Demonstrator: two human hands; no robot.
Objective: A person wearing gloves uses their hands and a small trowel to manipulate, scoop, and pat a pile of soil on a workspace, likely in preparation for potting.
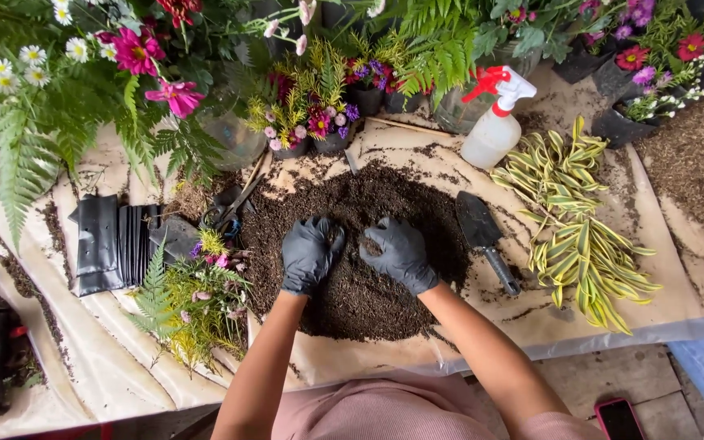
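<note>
A heap of dark soil (352,244) lay mid-tabletop (531,318). Both gloved hands dug into it: the left hand (309,254) curled, gripping soil, the right hand (399,253) cupped around a clump. A trowel (486,238) lay just right, a spray bottle (495,122) beyond.

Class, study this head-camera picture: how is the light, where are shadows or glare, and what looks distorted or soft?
Head view: even, soft daylight, no hard shadows; slight sheen on the black gloves of the left hand and right hand; mild glare on the white spray bottle; wide-angle bending towards the edges, where the daisies look slightly soft; soil pile sharp.
</note>
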